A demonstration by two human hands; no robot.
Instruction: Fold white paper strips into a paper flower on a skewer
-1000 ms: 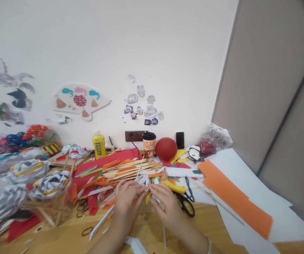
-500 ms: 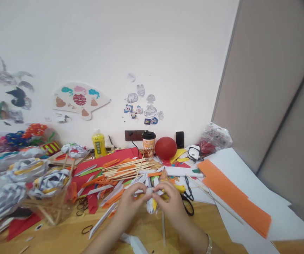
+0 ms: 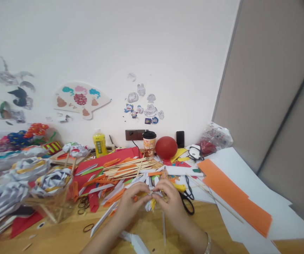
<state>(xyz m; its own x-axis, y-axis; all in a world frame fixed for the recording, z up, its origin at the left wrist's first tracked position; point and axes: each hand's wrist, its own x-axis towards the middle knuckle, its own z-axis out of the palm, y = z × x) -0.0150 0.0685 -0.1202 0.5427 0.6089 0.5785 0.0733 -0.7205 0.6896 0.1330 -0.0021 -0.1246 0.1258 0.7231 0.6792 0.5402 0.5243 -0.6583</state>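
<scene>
Over the near middle of the table, my left hand [image 3: 131, 200] and my right hand [image 3: 171, 199] meet fingertip to fingertip. Both are closed in a pinch on a small woven bundle of folded paper strips [image 3: 149, 206], white with a yellow part. Fingers hide much of the bundle, and its upper end is blurred. Beside my right hand lie scissors with black loop handles [image 3: 188, 205] and a yellow object [image 3: 179, 187]. A narrow white strip [image 3: 164, 227] lies below the hands.
Wooden sticks [image 3: 127, 168] and folded paper strips [image 3: 99, 188] cover the middle. At left, woven paper pieces [image 3: 53, 181] stand in a clear container [image 3: 59, 211]. A lidded cup [image 3: 149, 146], a red balloon [image 3: 166, 148] and a yellow bottle [image 3: 99, 144] stand behind. Orange paper [image 3: 236, 197] lies right.
My fingertips have drawn closer together at the top of the bundle, covering the pale end that showed between them. The view has shifted very slightly.
</scene>
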